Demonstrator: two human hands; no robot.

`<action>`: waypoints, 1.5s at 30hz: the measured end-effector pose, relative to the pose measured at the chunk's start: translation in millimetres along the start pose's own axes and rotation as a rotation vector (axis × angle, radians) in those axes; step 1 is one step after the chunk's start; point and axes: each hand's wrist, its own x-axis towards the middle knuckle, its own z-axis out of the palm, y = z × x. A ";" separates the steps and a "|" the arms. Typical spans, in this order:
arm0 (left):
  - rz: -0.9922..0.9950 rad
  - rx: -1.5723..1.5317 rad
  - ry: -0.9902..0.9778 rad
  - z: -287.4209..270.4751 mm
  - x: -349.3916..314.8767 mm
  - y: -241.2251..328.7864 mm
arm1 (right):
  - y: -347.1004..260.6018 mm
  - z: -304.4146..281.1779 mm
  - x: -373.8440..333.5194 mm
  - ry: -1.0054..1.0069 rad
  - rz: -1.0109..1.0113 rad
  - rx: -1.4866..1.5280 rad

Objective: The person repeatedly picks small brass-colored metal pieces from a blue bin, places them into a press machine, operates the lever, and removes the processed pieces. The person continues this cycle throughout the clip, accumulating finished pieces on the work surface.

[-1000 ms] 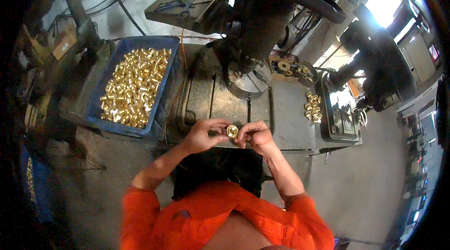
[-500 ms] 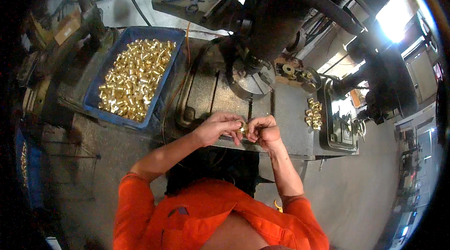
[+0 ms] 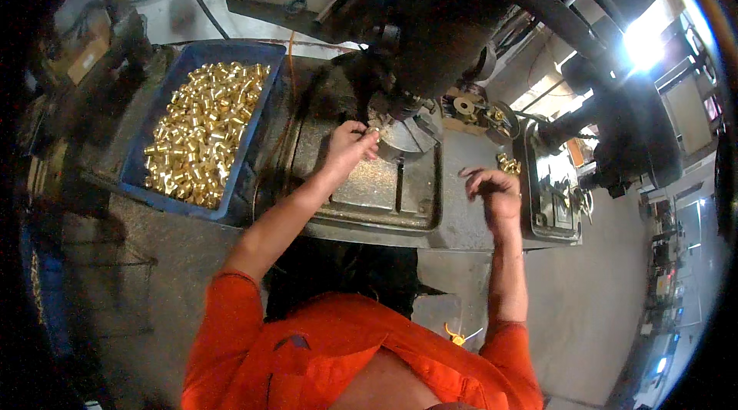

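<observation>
A person in an orange work shirt [image 3: 231, 333] works at a gray metal table [image 3: 464, 155] beneath the dark body of a drill press [image 3: 438, 41], the left hand [image 3: 350, 149] reaching to the near left side of a round metal chuck [image 3: 413, 135]. The left grip is narrow, thumb and fingers drawn together at the chuck; a small golden glint shows at the fingertips, but whether a brass fitting is held there cannot be told. The right hand [image 3: 496, 190] hangs apart, over the right part of the table, its grip loosely open with the fingers bent, just beside a small cluster of brass fittings [image 3: 508, 164]. Most of the brass fittings lie heaped in a blue plastic bin [image 3: 250, 133] at the person's left. Below the chuck, the slotted metal base plate [image 3: 361, 195] is strewn with fine golden chips. Behind the right hand, a flat metal ring [image 3: 464, 105] lies in a shallow box near the chuck, and a second drill press [image 3: 634, 129] stands to the right. Scissor-handled tools [image 3: 298, 3] rest on a dark panel [image 3: 246, 1] beyond.
</observation>
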 end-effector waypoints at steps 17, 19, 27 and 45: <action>0.082 -0.174 0.188 11.9 -7.9 -18.5 | -167.3 -59.6 148.4 0.430 -0.676 0.034; 0.036 -0.159 0.127 13.4 -9.5 -13.5 | -144.6 -71.7 93.5 0.512 -0.919 -0.249; -0.102 -0.105 0.091 7.6 -2.4 -5.9 | -53.5 -7.0 -10.5 0.387 -0.952 0.033; 0.504 0.676 0.129 7.2 -14.9 14.6 | -176.6 -58.7 62.6 0.492 -0.800 -0.205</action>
